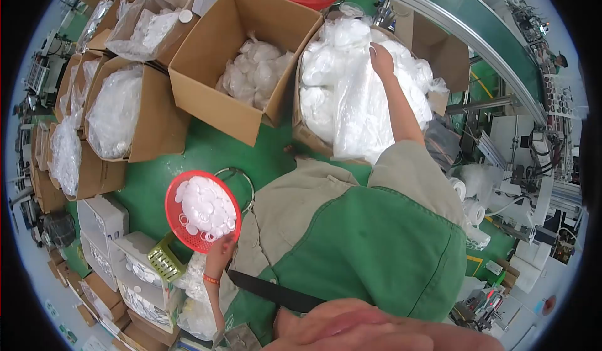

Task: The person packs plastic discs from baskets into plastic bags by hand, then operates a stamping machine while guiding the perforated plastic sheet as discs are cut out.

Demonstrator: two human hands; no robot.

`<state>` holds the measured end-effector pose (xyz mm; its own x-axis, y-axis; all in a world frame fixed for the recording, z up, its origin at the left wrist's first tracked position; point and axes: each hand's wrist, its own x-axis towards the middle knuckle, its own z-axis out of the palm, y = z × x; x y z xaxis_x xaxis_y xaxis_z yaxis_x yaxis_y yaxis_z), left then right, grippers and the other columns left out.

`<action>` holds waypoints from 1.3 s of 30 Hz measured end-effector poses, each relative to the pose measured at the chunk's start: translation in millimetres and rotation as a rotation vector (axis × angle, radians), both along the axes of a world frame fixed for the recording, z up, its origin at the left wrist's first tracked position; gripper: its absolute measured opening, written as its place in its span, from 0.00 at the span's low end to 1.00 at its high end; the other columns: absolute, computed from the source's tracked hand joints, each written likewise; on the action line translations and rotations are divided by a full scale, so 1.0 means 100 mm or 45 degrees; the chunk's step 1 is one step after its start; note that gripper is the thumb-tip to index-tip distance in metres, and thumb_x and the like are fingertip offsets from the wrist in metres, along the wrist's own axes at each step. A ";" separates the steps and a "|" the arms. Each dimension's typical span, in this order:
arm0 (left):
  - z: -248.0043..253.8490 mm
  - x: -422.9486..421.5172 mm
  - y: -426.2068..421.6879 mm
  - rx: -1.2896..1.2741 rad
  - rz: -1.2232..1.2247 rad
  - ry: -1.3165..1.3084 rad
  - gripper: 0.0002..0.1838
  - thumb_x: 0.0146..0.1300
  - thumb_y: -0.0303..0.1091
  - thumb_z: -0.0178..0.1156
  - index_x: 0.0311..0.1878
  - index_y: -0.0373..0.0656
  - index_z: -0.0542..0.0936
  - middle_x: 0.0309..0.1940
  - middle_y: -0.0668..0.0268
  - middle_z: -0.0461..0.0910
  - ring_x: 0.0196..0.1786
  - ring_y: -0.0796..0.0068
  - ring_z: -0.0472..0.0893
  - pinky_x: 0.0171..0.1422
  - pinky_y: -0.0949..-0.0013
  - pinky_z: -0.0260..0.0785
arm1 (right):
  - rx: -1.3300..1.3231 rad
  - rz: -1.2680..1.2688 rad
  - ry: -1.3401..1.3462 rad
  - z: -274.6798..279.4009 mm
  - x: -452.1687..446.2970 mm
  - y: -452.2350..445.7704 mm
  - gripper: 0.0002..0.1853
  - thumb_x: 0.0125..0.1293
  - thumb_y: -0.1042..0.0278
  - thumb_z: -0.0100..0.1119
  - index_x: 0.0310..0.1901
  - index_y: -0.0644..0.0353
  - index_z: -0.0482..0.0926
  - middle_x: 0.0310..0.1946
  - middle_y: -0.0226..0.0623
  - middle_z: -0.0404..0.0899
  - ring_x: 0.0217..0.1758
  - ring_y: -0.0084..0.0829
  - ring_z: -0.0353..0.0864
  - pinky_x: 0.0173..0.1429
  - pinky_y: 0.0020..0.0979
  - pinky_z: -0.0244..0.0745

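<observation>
My left hand [219,255], with an orange band at the wrist, is closed on the near rim of a red plastic basket [170,210]. The basket is tilted and holds many white plastic rings and discs [205,207]. Beyond it, a metal ring [251,185] shows above the green floor. My right hand [381,61] reaches forward to a large carton filled with bagged white parts [320,65]. Its fingers are closed at the upper part of a clear plastic bag [354,112] that hangs down over the carton's front edge.
An open carton [216,103] with several bags inside stands left of the bagged carton. More cartons [160,116] line the left side. Grey crates [103,216] and a green basket [166,260] are lower left. A conveyor frame [464,21] crosses the upper right.
</observation>
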<state>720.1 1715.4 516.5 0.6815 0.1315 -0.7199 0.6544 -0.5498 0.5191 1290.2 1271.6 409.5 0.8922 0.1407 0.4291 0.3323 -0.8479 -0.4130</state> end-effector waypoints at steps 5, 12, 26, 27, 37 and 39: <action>0.19 0.76 -0.21 0.020 0.031 -0.351 0.18 0.57 0.36 0.54 0.51 0.41 0.73 0.45 0.57 0.76 0.50 0.62 0.75 0.52 0.68 0.67 | -0.681 0.385 0.672 -0.69 0.74 -0.41 0.23 0.43 0.49 0.65 0.35 0.61 0.79 0.34 0.42 0.78 0.39 0.41 0.76 0.47 0.36 0.70; -0.12 0.74 -0.22 -0.121 -0.044 -0.241 0.20 0.59 0.36 0.54 0.54 0.41 0.71 0.49 0.55 0.73 0.54 0.61 0.72 0.57 0.66 0.63 | -0.491 0.321 0.562 -0.03 0.33 -0.36 0.11 0.51 0.58 0.58 0.28 0.57 0.81 0.26 0.41 0.79 0.33 0.41 0.77 0.38 0.38 0.72; 0.20 0.62 -0.25 0.125 -0.051 -0.299 0.22 0.58 0.41 0.53 0.54 0.41 0.70 0.50 0.53 0.73 0.54 0.59 0.71 0.58 0.65 0.62 | -0.295 0.332 -0.485 2.53 0.50 -0.09 0.09 0.56 0.65 0.57 0.28 0.63 0.78 0.25 0.42 0.74 0.33 0.42 0.73 0.40 0.37 0.68; 0.25 0.62 -0.24 0.113 -0.035 -0.371 0.21 0.58 0.40 0.53 0.53 0.40 0.71 0.49 0.53 0.73 0.54 0.59 0.71 0.57 0.65 0.63 | -0.292 0.366 -0.408 2.79 0.37 0.16 0.10 0.56 0.64 0.58 0.28 0.63 0.77 0.24 0.41 0.73 0.31 0.40 0.73 0.38 0.36 0.67; 0.90 1.06 -0.47 0.527 0.358 -1.184 0.40 0.49 0.33 0.62 0.65 0.45 0.54 0.62 0.53 0.58 0.63 0.55 0.62 0.64 0.63 0.57 | -0.274 1.661 0.648 2.49 -1.56 2.89 0.18 0.60 0.72 0.49 0.53 0.46 0.72 0.16 0.36 0.71 0.17 0.25 0.66 0.25 0.27 0.64; 0.96 1.11 -0.62 0.836 0.362 -1.340 0.37 0.44 0.35 0.66 0.60 0.46 0.63 0.59 0.58 0.64 0.65 0.60 0.61 0.68 0.54 0.48 | -0.368 2.189 0.946 2.25 -2.20 3.12 0.14 0.60 0.71 0.51 0.48 0.48 0.76 0.22 0.35 0.76 0.22 0.28 0.71 0.31 0.27 0.68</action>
